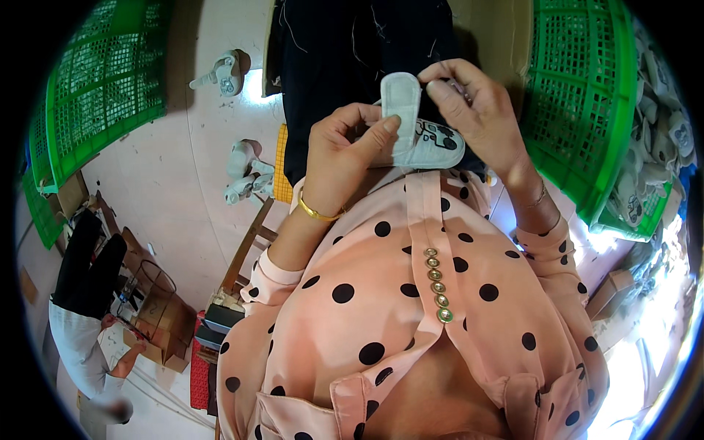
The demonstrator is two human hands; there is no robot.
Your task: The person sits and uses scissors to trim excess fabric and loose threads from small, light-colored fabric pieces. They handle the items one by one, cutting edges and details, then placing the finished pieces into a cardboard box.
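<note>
My left hand (352, 143) grips a small white shoe upper (402, 95) over my lap, thumb on its face and fingers behind. A rounded, stitched flap stands up from the upper, and a black-and-grey cartoon print shows on the part beside it. Close to the right of the flap, my right hand (480, 110) is closed, its thumb and forefinger drawn together near the edge. Something small and dark shows between its fingers, too little of it to name. Dark trousers (315, 81) with loose threads on them lie under the work.
A green plastic crate (576, 95) stands on my right, with many white shoe pieces (653, 154) beyond it. Another green crate (110, 81) is at the far left. White pieces (231, 73) lie on the floor (176, 183). At lower left another person (84, 323) works by a cardboard box (163, 323).
</note>
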